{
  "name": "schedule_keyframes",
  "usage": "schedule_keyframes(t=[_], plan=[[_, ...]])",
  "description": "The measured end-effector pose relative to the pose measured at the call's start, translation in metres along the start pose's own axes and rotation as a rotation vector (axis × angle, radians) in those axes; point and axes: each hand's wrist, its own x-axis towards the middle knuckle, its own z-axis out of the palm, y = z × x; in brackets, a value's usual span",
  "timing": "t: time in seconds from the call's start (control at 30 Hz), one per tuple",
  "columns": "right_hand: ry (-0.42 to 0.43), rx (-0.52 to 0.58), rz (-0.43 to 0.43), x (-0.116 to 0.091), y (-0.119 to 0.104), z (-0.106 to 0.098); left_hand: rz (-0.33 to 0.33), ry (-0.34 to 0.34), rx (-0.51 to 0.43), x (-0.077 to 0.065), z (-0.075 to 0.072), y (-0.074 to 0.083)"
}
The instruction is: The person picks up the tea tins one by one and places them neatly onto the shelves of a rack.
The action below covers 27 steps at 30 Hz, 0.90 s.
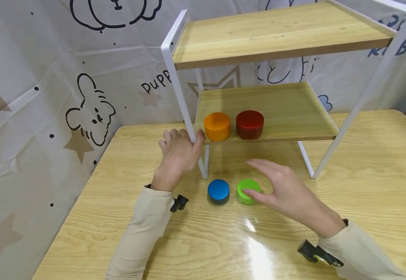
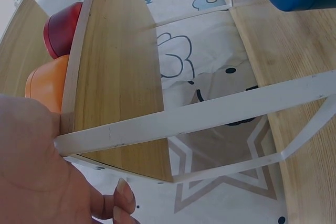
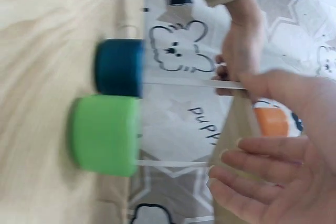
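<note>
My left hand grips the left front post of a two-tier shelf rack at the height of its lower board, thumb on one side and fingers on the other. My right hand is spread with nothing in it, above and beside a green round block. In the right wrist view its fingers stand apart from the green block. A blue round block sits on the table left of the green one. On the lower board, an orange round block and a dark red one stand side by side.
The rack's upper board overhangs the lower one. White metal legs stand on the wooden table. A printed cloth with animal drawings hangs behind and to the left.
</note>
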Motion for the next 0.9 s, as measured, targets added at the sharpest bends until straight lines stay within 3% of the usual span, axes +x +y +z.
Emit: schedule_keyframes(t=[0.1, 0.33, 0.9], plan=[[-0.133, -0.009, 0.040, -0.003, 0.004, 0.005, 0.000, 0.007, 0.006, 0.000, 0.000, 0.000], [-0.274, 0.031, 0.171, -0.007, 0.016, 0.015, 0.002, 0.011, 0.009, 0.001, 0.000, 0.000], [-0.284, 0.071, 0.252, -0.012, 0.033, 0.035, -0.005, 0.010, 0.021, 0.001, -0.001, -0.002]])
